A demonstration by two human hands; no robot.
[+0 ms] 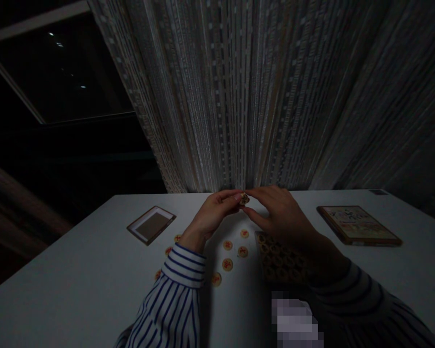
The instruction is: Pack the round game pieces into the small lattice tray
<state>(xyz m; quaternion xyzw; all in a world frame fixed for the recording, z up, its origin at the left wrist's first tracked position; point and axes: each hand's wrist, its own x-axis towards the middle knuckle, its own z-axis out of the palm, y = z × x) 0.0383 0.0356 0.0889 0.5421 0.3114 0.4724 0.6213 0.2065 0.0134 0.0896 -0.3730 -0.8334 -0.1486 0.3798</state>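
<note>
Both hands are raised over the far middle part of the table. My left hand (215, 212) pinches a small round xiangqi piece (244, 199) with dark markings between thumb and fingers. From the other side, my right hand (279, 210) closes its thumb and index finger on the same piece. Below the hands, several loose xiangqi pieces (227, 245) with red characters lie flat on the table. More of them sit left of my left wrist, partly covered by the sleeve. Beneath my right forearm is a tray of pieces (275, 258) in rows, partly hidden.
An open shallow box lid (151, 224) lies at the left on the white table (87, 270). On the right rests a flat box (358, 224) with a printed cover. A small dark card-like item (378, 192) is at the far right corner. A curtain (232, 96) hangs behind the table.
</note>
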